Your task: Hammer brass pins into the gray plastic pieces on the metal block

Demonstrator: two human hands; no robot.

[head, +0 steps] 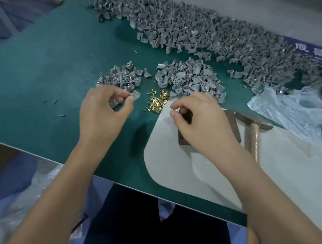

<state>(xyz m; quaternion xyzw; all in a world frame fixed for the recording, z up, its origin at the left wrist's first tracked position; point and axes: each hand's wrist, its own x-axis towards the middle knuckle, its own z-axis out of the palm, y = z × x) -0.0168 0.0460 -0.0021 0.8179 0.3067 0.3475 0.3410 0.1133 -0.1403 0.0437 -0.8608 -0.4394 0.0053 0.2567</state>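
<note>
The left grip (106,108) is pinching a gray plastic piece (136,95) above the desk (40,72), beside the brass pins (158,101). The right grip (199,117) is curling over the metal block (184,139); whether it holds anything, I cannot tell.

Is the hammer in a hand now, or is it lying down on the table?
Lying down. The hammer rests on the white sheet beside the metal block; neither hand grips it.

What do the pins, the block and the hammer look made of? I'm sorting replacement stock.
Pins: shiny yellow metal, likely brass, going by the gold glint. Block: dark, dull brownish metal, probably steel; mostly hidden under the right hand. Hammer: pale wooden handle with visible grain, dark tarnished metal head.
</note>
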